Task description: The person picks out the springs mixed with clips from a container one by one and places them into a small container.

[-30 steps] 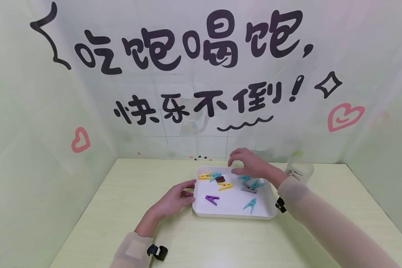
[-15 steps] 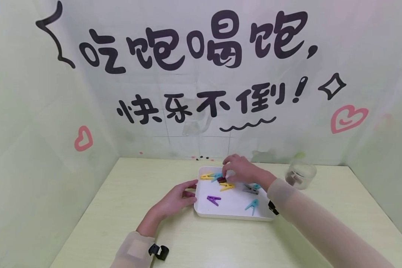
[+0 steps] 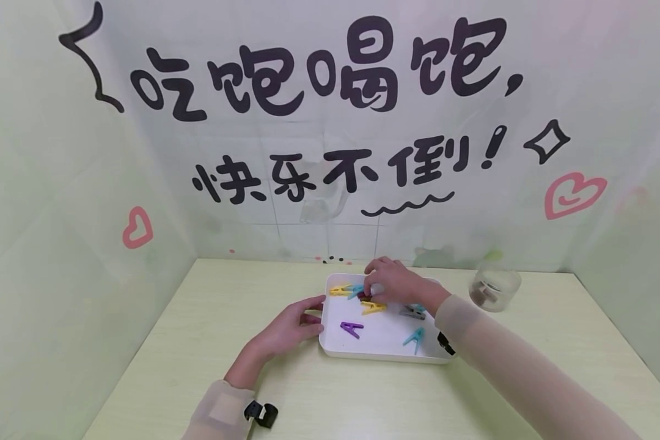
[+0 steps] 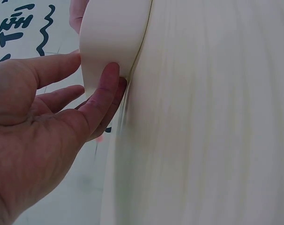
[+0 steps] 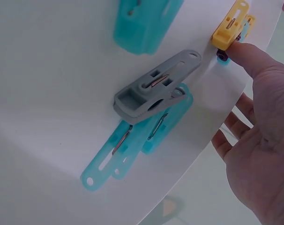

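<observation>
A white tray [image 3: 385,355] holds several clothespins and a small dark red block [image 3: 365,297]. My right hand [image 3: 398,281] reaches over the tray's far side and pinches at this block; the hand partly hides it. In the right wrist view the thumb [image 5: 254,58] touches it beside a yellow clothespin [image 5: 228,28]. My left hand [image 3: 286,330] rests against the tray's left wall, fingers mostly straight, as the left wrist view also shows on the tray wall [image 4: 114,37]. A purple clothespin [image 3: 352,330] and a turquoise clothespin [image 3: 415,339] lie near the front.
A clear glass jar [image 3: 506,284] with dark things in it stands on the table [image 3: 225,293] right of the tray. In the right wrist view a grey clothespin [image 5: 156,86] lies on turquoise ones [image 5: 107,154]. A printed sheet [image 3: 308,238] rises behind the table.
My right hand has moved left and down from above the tray's far edge to the dark red block, then barely shifted. The left hand stays at the tray wall.
</observation>
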`<action>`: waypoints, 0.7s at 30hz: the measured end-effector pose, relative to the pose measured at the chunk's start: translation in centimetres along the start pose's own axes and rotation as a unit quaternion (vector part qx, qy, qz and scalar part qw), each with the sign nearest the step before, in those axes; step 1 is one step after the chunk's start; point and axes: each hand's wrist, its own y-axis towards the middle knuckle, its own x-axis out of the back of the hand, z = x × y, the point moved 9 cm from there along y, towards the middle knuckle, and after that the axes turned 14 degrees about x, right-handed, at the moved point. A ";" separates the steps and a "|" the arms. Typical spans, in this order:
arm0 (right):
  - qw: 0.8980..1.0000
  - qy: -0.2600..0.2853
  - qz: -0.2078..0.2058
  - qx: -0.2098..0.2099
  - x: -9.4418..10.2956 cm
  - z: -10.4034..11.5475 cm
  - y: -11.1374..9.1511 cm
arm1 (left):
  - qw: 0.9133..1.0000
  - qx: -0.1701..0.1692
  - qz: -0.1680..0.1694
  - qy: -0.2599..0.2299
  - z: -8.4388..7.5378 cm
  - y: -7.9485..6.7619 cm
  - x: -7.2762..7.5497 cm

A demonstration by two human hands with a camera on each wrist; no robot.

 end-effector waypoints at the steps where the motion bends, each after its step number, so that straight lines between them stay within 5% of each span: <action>1: 1.000 0.001 0.000 0.001 0.0 0.0 0.0 | 1.000 0.001 0.000 0.001 0.0 0.0 0.0; 12: 1.000 0.001 -0.002 0.009 -0.3 -0.3 -0.2 | 1.000 0.005 0.004 -0.003 0.0 0.0 -0.1; 21: 0.999 0.029 -0.036 -0.018 1.5 -1.6 -1.7 | 1.000 0.014 -0.002 0.008 0.0 -0.1 -0.1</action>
